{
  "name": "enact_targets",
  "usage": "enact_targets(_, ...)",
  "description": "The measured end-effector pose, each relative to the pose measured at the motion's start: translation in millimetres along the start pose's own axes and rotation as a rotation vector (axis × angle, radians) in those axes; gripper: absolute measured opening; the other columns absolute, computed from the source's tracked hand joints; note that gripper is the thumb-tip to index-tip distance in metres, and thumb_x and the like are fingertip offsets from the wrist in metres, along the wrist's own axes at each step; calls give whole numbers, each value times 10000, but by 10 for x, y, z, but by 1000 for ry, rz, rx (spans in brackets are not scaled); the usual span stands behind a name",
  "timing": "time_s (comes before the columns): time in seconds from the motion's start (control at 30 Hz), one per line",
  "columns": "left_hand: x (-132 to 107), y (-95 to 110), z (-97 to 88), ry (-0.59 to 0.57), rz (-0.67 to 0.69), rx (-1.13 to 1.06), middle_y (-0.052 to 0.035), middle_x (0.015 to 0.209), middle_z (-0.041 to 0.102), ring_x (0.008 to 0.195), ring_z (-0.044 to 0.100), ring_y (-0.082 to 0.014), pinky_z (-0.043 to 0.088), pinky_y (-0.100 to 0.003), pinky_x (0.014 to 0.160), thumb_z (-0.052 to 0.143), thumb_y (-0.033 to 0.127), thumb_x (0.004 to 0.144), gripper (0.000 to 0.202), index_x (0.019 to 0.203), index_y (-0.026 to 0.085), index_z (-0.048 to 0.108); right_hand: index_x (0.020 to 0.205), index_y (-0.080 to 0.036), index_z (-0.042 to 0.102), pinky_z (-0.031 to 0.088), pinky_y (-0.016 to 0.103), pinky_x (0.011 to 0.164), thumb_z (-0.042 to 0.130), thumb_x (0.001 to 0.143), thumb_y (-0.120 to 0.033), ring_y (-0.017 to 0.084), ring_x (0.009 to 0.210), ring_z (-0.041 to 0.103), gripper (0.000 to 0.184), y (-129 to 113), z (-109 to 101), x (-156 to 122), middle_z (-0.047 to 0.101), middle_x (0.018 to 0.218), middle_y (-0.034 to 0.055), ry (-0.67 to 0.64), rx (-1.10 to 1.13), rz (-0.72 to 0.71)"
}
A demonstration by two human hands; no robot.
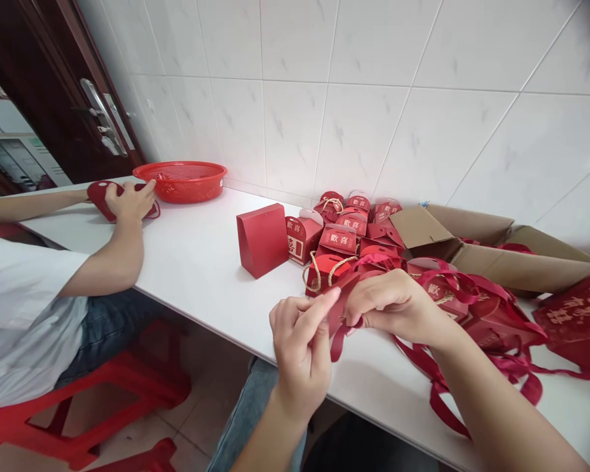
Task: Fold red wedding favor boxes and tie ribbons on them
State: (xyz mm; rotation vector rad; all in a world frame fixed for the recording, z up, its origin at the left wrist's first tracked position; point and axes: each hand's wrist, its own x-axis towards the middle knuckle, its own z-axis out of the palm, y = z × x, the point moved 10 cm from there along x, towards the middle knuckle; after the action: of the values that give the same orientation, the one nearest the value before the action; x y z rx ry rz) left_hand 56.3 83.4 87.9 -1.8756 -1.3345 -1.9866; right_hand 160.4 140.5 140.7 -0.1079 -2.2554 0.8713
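Note:
My left hand [299, 347] and my right hand [398, 305] meet over the front edge of the white table [201, 269]. Both pinch a dark red ribbon [338, 328] that loops down between them. The ribbon runs back into a tangle of red ribbons [482, 321] under my right wrist. Just beyond my hands lies a pile of small red gift boxes [347, 236] with gold characters and rope handles. A plain red folded box [262, 239] stands upright to their left.
A co-worker in a white shirt sits at the left on a red stool [103, 387]; their hand [130, 203] rests on a red box. A red plastic basket [181, 180] stands behind it. Open cardboard boxes [476, 246] lie at the right against the tiled wall.

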Motion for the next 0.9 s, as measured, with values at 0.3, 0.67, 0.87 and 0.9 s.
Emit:
enact_targets(0.3, 149, 116, 13, -259, 58, -30, -38, 866, 660, 853, 637, -179, 498, -344, 788, 584, 107, 873, 218, 1032, 236, 659, 809, -154, 724, 575, 195, 654, 688, 854, -171, 120, 695, 700, 61, 40, -15, -10, 732, 756, 42, 3, 51, 19)
enact_targets(0.67, 152, 65, -5, -185, 57, -47, -9, 823, 660, 806, 642, -160, 500, -311, 749, 647, 108, 846, 178, 961, 243, 657, 810, -143, 722, 574, 192, 651, 644, 893, -208, 123, 688, 707, 131, 51, 101, -14, 732, 743, 59, -98, 75, 27)
enact_targets(0.87, 193, -102, -47, -164, -95, -156, 22, 791, 641, 737, 631, -130, 511, -251, 689, 748, 162, 783, 183, 924, 244, 665, 805, -129, 716, 568, 194, 640, 639, 895, -209, 129, 694, 706, 143, 34, 168, -9, 734, 751, 82, -155, 89, 18)
enact_targets(0.9, 194, -121, -50, -159, -108, -171, 25, 783, 636, 727, 628, -126, 508, -243, 676, 749, 163, 781, 181, 920, 244, 666, 806, -135, 715, 564, 192, 640, 632, 899, -208, 124, 689, 703, 145, 26, 161, -7, 734, 747, 73, -147, 70, 16)
